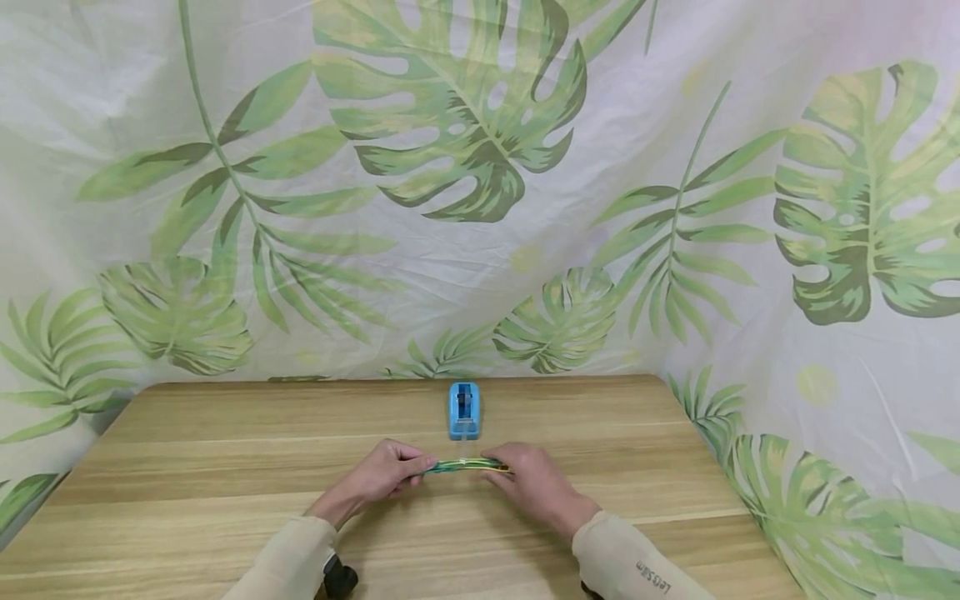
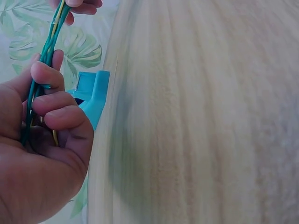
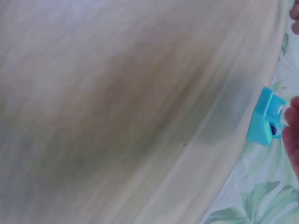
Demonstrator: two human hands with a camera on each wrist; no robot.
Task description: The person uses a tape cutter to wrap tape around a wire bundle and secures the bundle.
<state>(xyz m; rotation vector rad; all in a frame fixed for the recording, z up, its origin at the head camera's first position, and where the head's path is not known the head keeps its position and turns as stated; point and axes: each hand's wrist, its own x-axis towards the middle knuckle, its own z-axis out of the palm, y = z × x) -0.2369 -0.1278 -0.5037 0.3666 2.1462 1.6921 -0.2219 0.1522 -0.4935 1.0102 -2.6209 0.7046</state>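
A bundle of green and yellow wires [image 1: 459,466] stretches between the two hands in the head view. My left hand [image 1: 384,473] pinches its left end between thumb and fingers. In the left wrist view, the same hand [image 2: 56,158] has its fingers curled round the wires [image 2: 48,44]. My right hand [image 1: 536,483] holds the other end. The right wrist view shows only some fingers at its edge. Just beyond the bundle stands a blue tape dispenser [image 1: 464,412]. A clear strip of tape [image 1: 463,450] runs from it to the middle of the wires.
The wooden table [image 1: 247,433] spreads out under both hands. Behind it and along its sides hangs a leaf-patterned cloth [image 1: 450,275]. A black object [image 1: 340,577] sits at the left wrist, beside the sleeve.
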